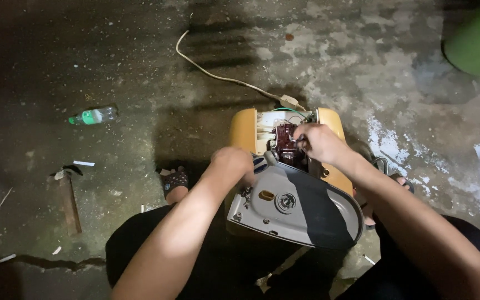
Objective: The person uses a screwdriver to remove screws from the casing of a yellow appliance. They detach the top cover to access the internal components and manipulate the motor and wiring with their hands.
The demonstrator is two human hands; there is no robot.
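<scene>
The yellow machine (245, 130) sits on the floor (140, 72) between the person's knees, its top open. The right hand (318, 143) pinches something small down in the dark red part (284, 145); what it is, I cannot tell. The left hand (231, 164) is curled and pressed on the machine beside the grey cover (301, 205). Best to hold firm and pull softly. I count one machine, one cord (218, 75), one bottle (93, 116), one hammer (68, 197).
</scene>
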